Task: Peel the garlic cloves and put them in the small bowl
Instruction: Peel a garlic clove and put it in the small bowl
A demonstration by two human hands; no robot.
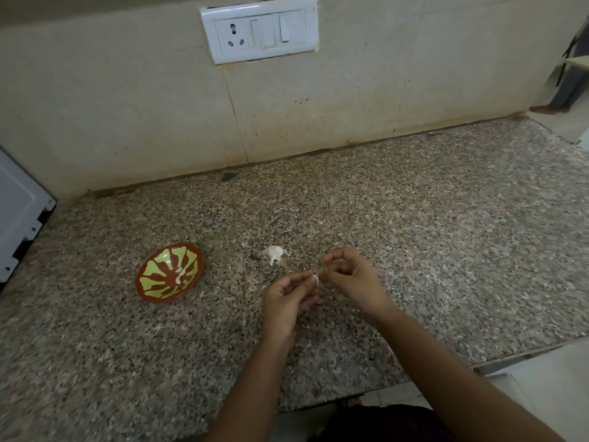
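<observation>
My left hand [288,298] and my right hand [347,275] meet above the granite counter [414,224], and both pinch one small garlic clove [315,279] between their fingertips. A thin strip of skin sticks out from the clove by my right fingers. The rest of the white garlic bulb [274,253] lies on the counter just beyond my hands. The small bowl [153,290], brown with a yellow-green pattern, sits to the left and holds a few pale peeled cloves [181,274].
A tiled wall with a white switch and socket plate [259,28] backs the counter. A white appliance [17,215] stands at the left edge. The counter's front edge runs diagonally at the lower right, with floor beyond.
</observation>
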